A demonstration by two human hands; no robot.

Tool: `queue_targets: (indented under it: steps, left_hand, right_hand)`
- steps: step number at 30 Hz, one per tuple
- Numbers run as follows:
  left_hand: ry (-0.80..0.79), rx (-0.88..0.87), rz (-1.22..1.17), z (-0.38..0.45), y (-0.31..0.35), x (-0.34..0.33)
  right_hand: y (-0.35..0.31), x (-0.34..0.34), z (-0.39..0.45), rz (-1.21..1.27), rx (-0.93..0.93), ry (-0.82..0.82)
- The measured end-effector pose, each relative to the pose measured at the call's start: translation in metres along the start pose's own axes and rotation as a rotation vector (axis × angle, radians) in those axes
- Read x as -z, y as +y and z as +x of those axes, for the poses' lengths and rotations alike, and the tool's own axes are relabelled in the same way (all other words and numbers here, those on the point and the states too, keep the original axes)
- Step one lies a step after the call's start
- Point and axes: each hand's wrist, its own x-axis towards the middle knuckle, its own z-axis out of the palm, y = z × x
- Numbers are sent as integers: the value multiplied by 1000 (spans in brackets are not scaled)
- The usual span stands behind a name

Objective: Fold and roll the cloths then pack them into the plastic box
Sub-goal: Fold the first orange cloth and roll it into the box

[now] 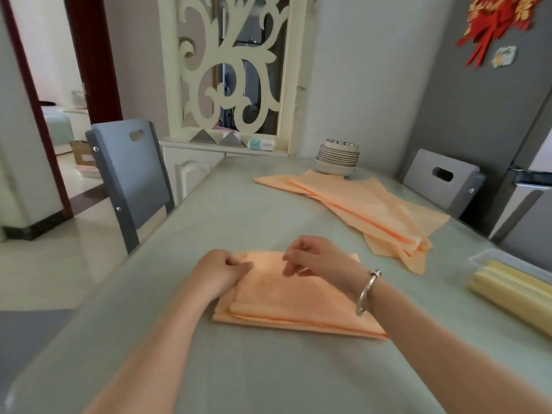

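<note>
Both forearms reach in from the near edge of the pale green table, and between them lies a folded orange cloth, several layers deep with its folded edges stacked along the near side. At the cloth's far left corner the left hand has its fingers curled in tight, pinching the fabric edge between thumb and fingertips. Just right of those fingers, the right hand hovers over the cloth's far edge with fingers bent and slightly apart; whether they grip the fabric or only touch it cannot be told. A silver bangle circles the right wrist. Beyond the right fingers and further right, a loose pile of orange cloths lies spread out, its far corner touching a stack of bowls. Well to the right of the fingers, at the table's edge, a clear plastic box holds pale yellow rolled cloths.
</note>
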Motion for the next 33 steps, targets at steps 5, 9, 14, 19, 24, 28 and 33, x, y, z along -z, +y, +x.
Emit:
queue_targets:
  steps: [5,9,14,19,24,28,33]
  left_hand:
    - [11,44,-45,1,-3,0]
    - [6,40,-147,-2,-4,2]
    - [8,2,-260,0,-1,-2]
    - [52,-65,-162,3,-4,-13]
    - [37,-107,-71,4,-6,-14]
    - [56,-127,71,6,-11,-10]
    - [57,-174,160,2,-14,-11]
  right_hand:
    - [43,41,3,-370,29,303]
    - [66,43,-1,-648,0,222]
    - [70,27,-7,-877,-43,122]
    - [70,23,-8,-963,-28,109]
    - [70,20,-10,-1000,-23,89]
    - [69,18,-12,-1003,2,56]
    - [69,22,-15,-1010,113,9]
